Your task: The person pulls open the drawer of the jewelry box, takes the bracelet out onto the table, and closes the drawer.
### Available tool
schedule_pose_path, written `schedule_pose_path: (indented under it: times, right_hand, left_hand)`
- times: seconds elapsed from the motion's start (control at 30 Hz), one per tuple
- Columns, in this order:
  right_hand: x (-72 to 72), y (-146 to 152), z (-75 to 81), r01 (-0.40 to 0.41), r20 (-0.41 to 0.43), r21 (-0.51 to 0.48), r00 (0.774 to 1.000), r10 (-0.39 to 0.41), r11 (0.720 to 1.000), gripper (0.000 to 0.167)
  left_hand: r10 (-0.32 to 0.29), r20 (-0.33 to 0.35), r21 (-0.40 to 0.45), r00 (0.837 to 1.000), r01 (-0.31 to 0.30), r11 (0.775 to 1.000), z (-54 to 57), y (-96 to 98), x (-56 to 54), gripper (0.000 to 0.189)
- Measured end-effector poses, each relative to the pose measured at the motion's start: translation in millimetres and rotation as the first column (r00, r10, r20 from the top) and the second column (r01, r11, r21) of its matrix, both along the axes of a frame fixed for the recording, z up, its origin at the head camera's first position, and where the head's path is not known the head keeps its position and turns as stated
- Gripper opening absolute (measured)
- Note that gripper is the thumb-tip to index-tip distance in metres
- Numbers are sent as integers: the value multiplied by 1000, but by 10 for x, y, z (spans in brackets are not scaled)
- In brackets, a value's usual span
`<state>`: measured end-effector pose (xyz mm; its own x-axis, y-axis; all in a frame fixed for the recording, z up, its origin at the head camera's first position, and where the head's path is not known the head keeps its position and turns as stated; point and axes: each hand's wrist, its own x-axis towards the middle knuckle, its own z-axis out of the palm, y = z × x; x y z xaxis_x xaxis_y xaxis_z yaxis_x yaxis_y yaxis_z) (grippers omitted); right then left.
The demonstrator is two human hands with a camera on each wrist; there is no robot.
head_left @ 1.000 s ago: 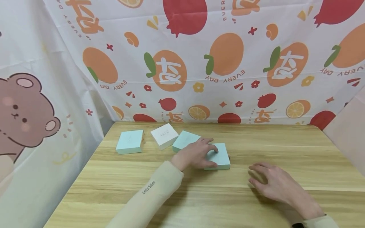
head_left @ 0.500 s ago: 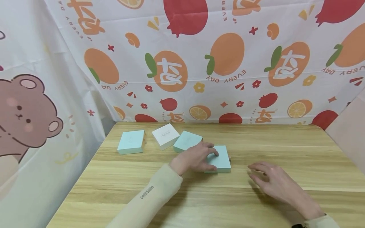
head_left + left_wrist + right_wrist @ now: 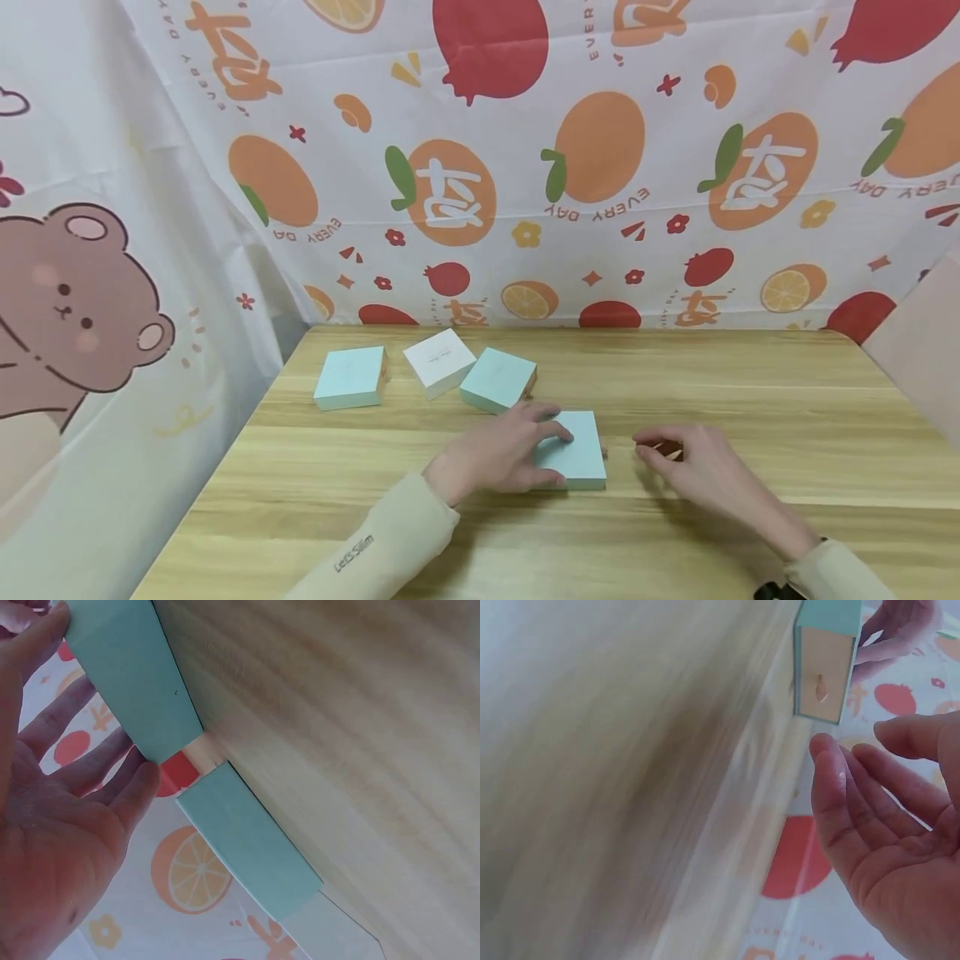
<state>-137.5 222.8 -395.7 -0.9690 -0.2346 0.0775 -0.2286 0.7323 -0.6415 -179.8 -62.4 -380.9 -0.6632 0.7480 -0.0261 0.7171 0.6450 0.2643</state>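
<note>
My left hand (image 3: pixel 498 454) grips a mint-green drawer box (image 3: pixel 579 460) at its left part, fingers over the top and thumb at the near edge. In the left wrist view, the thumb reaches the side of this box (image 3: pixel 139 682). The box lies on the wooden table; its right end is a tan drawer front (image 3: pixel 828 656) with a small ribbon pull (image 3: pixel 822 690). Just right of that end, my right hand (image 3: pixel 693 462) hovers low over the table. Its fingers are loosely bent, thumb and forefinger apart, with nothing between them.
Behind the left hand stands another mint-green box (image 3: pixel 498 379), with a white box (image 3: pixel 439 362) close beside it. A third mint-green box (image 3: pixel 350 377) is farther left. A fruit-print cloth (image 3: pixel 525 167) hangs at the table's back edge.
The left hand has drawn the gripped box toward me, away from the box behind it. The right hand has shifted slightly left, closer to the ribbon end, its thumb and forefinger nearer each other.
</note>
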Motion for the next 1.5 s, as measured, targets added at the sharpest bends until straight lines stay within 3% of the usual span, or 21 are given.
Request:
schedule_pose_path:
  times: [0.13,0.3,0.53,0.63,1.17,1.5]
  right_hand:
    - [-18,-81,9,13,68,-48,998,-10,999,17]
    - [3,-197,-30,4,95,-104,995,6,995,14]
    - [43,-332,-65,23,171,-143,985,2,990,12]
    - [42,-364,-69,48,180,-131,983,-24,990,10]
    - [-32,-459,-84,31,176,-102,984,-13,994,13]
    - [-2,-479,-104,-44,160,-129,985,65,991,13]
  left_hand:
    - [-5,-29,12,1000,5,1000,-28,-22,78,50]
    - [-5,-44,25,999,6,1000,-44,-36,164,50]
    - [-21,-69,17,997,23,1000,-59,-43,212,51]
    - [-21,-66,20,998,23,1000,-61,-49,220,50]
    - [-1,-44,43,999,3,999,-70,-122,225,51]
    - [13,-28,52,1000,-11,999,-65,-192,256,50]
